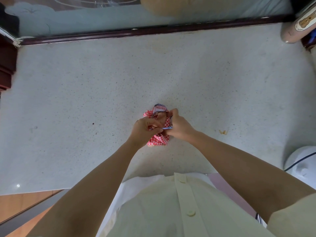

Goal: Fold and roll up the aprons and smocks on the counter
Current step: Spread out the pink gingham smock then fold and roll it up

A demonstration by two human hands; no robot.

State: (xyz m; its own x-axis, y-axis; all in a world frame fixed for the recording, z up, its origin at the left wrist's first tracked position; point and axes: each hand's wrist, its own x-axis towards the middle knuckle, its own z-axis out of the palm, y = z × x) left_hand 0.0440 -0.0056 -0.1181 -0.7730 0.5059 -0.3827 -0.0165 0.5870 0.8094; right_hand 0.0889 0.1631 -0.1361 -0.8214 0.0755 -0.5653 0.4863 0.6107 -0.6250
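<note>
Task's thing: the red-checked apron (158,141) sits as a tight bundle at the centre of the frame on the speckled tabletop (85,100), held between both hands.
Binding: a navy striped strap (167,128) runs across the top of the bundle from one hand to the other. A loop of the same trim stands up at the bundle's upper edge.
Left hand: the left hand (144,128) is just left of the bundle, fingers curled, with thumb and forefinger pinching the strap.
Right hand: the right hand (178,125) is just right of it, knuckles up, fingers curled round the strap's other run and pressed against the cloth.
Arms: both forearms come in from the bottom corners of the frame and meet at the bundle, with the hands nearly touching.
Step in hand: probably tying or tucking the strap to lock the roll, though the fingers hide whether a knot is formed.
Doing it well: pull the strap taut and evenly from both sides, pin the bundle to the tabletop so the roll cannot spring loose, and tuck the free end under a wrapped turn.
Risk: slack on one side would let the checked folds fan out at the lower end, where they splay a little.
</note>
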